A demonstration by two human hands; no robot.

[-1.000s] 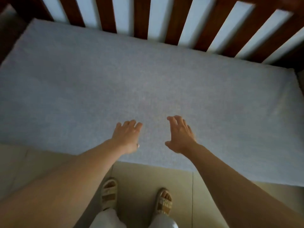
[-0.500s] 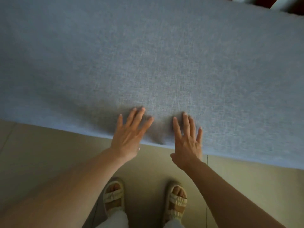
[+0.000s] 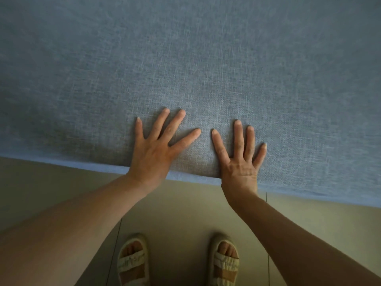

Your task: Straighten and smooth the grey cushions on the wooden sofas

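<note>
Right now, from the head view, the left hand [image 3: 153, 154] and right hand [image 3: 240, 162] lie flat with fingers spread on the grey cushion [image 3: 206, 69], heels at its front edge, neither hand nearer; the fabric stretches away ahead of the fingertips, its long axis running side to side. Beyond the cushion's far edge the wooden sofa is out of frame, both cushion ends are cut off, and below its front edge only floor tiles [image 3: 185, 207] and sandals [image 3: 133, 263] show

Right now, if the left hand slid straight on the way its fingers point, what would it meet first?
Only more grey cushion: the left hand lies flat, fingers pointing up and slightly right, and nothing else shows on that line up to the frame's top edge.
</note>
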